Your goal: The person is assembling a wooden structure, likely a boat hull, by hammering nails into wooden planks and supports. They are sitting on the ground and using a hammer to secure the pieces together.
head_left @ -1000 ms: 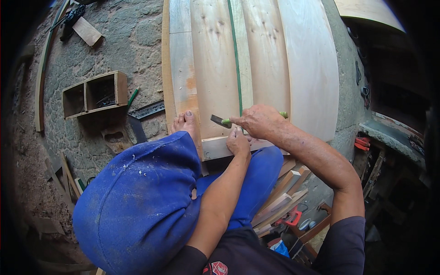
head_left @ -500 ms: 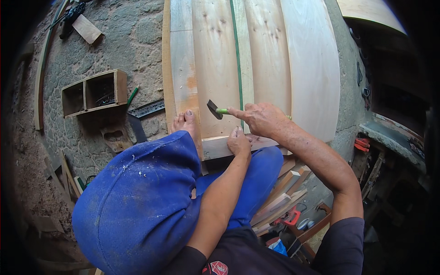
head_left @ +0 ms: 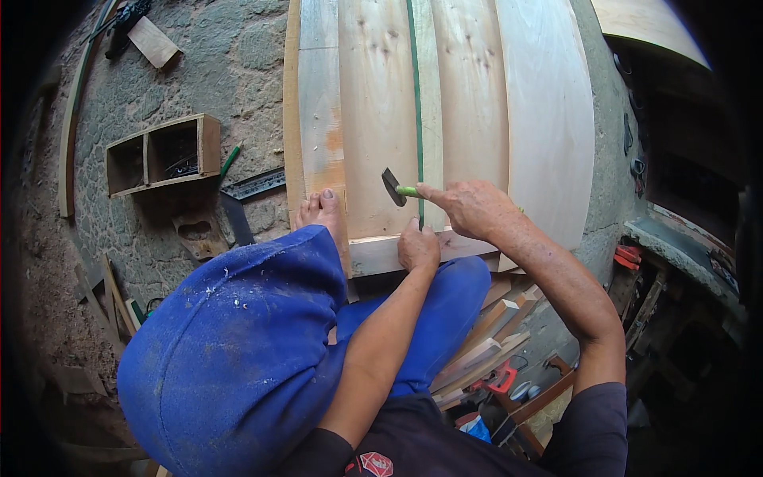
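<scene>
Open room lies over the upper boards (head_left: 477, 95), while nearer in the raised hammer (head_left: 395, 188), the left hand (head_left: 418, 248) on the cross batten (head_left: 381, 256), a bare foot (head_left: 322, 212) and the blue-clad knee (head_left: 238, 334) block passage.

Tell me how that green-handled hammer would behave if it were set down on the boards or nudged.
The hammer looks head-heavy: dark metal head, thin green handle, so it would probably tip toward the head. The slim handle might roll slightly on the smooth wooden boards. It appears rigid in the right hand.
</scene>
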Demonstrator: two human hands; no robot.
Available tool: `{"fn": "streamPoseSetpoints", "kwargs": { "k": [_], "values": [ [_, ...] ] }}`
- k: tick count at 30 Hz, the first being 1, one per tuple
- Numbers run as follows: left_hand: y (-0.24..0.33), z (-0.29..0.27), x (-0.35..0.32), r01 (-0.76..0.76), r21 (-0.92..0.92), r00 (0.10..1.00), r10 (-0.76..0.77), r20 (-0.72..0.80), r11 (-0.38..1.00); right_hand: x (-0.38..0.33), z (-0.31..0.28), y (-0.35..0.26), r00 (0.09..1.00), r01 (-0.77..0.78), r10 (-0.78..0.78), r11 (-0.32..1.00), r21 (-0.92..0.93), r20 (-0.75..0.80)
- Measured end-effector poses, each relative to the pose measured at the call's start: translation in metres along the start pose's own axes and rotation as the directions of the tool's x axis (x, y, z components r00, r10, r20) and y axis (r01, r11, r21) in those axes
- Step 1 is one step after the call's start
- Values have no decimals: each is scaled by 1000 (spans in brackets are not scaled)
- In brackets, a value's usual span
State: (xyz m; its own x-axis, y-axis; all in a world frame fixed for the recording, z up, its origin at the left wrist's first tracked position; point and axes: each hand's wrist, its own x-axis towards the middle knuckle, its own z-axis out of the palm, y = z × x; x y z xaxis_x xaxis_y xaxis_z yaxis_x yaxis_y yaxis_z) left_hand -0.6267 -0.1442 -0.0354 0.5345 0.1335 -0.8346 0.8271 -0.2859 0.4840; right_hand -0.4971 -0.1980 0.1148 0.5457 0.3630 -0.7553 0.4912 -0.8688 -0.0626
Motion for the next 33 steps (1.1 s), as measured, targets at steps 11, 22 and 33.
{"fn": "streamPoseSetpoints", "kwargs": {
  "k": [11, 22, 33],
  "values": [
    [15, -7, -11, 3, 104, 999, 2, -47, 995, 3, -1, 7, 1000, 1, -1, 1000, 29, 18],
    [9, -2, -6, -15, 5, 1000, 15, -7, 1000, 4, -3, 6, 976, 15, -15, 1000, 2, 219],
    [1, -9, 0, 227, -646, 973, -191, 127, 729, 0, 13, 16, 997, -39, 31, 994, 104, 70]
  ]
}}
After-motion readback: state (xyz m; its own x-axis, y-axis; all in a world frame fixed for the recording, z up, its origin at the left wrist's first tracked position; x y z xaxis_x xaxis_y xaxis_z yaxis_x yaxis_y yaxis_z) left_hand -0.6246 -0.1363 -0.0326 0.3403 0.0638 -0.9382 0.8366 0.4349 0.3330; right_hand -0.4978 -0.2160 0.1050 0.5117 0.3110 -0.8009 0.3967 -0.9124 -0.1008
